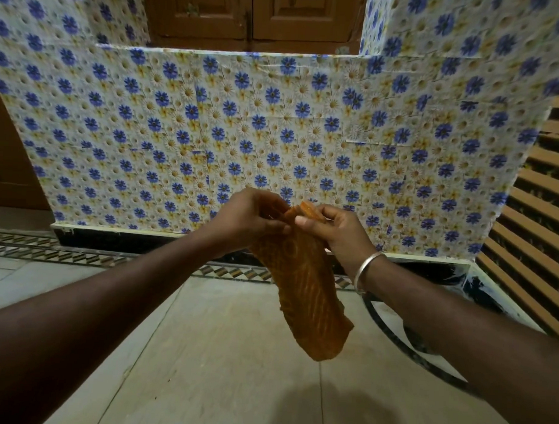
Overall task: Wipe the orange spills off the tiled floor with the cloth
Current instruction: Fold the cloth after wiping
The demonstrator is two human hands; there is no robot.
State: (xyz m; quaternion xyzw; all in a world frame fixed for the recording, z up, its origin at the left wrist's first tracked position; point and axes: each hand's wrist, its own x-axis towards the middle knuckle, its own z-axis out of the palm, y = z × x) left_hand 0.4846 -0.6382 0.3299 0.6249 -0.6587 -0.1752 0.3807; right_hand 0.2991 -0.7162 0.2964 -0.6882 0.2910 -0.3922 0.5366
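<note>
Cloth (304, 292), orange and hanging long, was held clear above the tiled floor (219, 352), its top edge pinched by the left hand (252, 215) and right hand (337, 231). Folding it into a flat pad before lowering it would likely wipe cleaner, fresh face down.

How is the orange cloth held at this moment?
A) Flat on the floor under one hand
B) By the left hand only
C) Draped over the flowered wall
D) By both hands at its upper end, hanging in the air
D: left hand and right hand both pinch the top of the cloth, which hangs above the floor.
</note>
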